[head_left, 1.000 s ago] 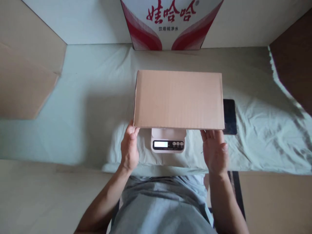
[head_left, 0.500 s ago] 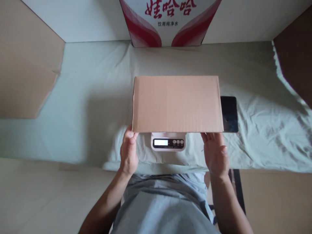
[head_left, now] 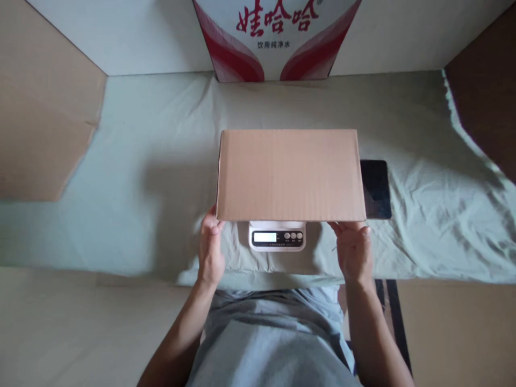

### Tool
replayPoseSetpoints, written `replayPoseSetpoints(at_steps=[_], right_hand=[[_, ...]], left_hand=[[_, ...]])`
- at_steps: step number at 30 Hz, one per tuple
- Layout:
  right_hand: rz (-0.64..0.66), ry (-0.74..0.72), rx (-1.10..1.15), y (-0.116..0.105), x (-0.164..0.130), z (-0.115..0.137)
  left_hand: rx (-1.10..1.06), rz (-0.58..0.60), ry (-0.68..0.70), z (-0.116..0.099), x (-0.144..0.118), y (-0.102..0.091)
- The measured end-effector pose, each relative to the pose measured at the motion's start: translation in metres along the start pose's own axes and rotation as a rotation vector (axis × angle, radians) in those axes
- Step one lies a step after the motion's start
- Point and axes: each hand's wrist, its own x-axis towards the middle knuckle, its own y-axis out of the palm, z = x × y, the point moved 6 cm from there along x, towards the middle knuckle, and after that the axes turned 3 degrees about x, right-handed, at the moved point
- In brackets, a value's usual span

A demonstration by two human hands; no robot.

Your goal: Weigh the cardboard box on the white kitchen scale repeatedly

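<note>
A flat brown cardboard box (head_left: 289,174) lies level over a small white digital scale (head_left: 276,236), hiding the scale's platform; only the display and buttons show. My left hand (head_left: 210,248) grips the box's near left corner, thumb up its side and fingers beneath. At the near right corner my right hand (head_left: 355,252) does the same, fingertips tucked under the edge. I cannot tell whether the box rests on the scale or hangs just above it.
The scale stands on a pale green cloth (head_left: 141,177) over the table. A black phone (head_left: 375,188) lies right of the box. A red-and-white printed carton (head_left: 276,40) stands at the back. Cardboard panels (head_left: 44,123) flank the left and right sides.
The box has come down and toward me, covering more of the scale. Both hands moved with it, staying at its near corners.
</note>
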Motion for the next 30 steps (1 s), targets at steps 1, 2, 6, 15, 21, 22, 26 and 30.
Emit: replayPoseSetpoints(at_steps=[1,2,6,15,21,22,26,30], right_hand=[[0.013,0.021,-0.011,-0.001,0.000,-0.004],[0.021,0.040,-0.023,-0.002,0.000,-0.008],[0.001,0.050,-0.031,-0.005,-0.002,-0.014],[-0.028,-0.204,-0.013,0.009,-0.010,0.018],[-0.018,-0.202,-0.154,0.032,-0.007,0.024],[-0.020,-0.227,-0.146,0.036,-0.004,0.030],[-0.013,-0.298,-0.088,0.049,0.013,0.059],[0.015,-0.289,-0.056,0.060,0.032,0.071]], left_hand=[[0.025,0.004,-0.026,0.004,0.001,-0.001],[0.057,0.008,-0.060,0.008,0.001,-0.002],[0.165,0.058,-0.165,0.012,-0.003,0.001],[0.210,0.083,0.155,-0.034,-0.011,0.014],[0.141,0.110,0.133,-0.043,0.008,0.038],[0.133,0.102,0.155,-0.047,0.012,0.041],[0.112,0.103,0.257,-0.072,0.033,0.050],[0.101,0.125,0.356,-0.089,0.058,0.060]])
